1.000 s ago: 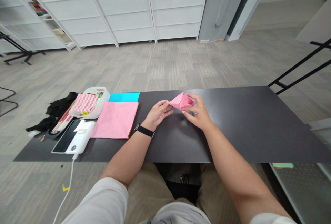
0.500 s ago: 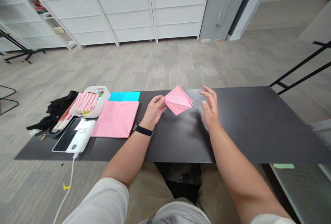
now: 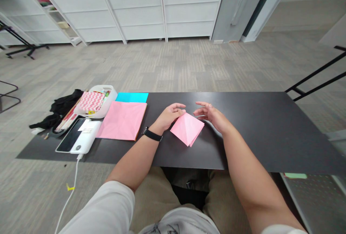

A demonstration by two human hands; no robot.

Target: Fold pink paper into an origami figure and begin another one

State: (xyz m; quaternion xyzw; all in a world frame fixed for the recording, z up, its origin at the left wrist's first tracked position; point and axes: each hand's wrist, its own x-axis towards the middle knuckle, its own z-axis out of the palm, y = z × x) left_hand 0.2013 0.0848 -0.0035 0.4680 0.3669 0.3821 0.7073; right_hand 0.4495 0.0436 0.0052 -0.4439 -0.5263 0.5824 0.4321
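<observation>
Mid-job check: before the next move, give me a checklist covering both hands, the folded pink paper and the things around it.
1. Left hand at the folded paper: ok, touching its far corner.
2. Left hand's grip firm: cannot tell.
3. Right hand free: ok, fingers spread and holding nothing, just right of the paper.
4. Paper's layers lined up: not ok, two tips show apart at the near corner.
5. Flat pink sheet out of the way: ok, lying apart, left of the left hand.
6. Underside folds neat: cannot tell, hidden from this view.
</observation>
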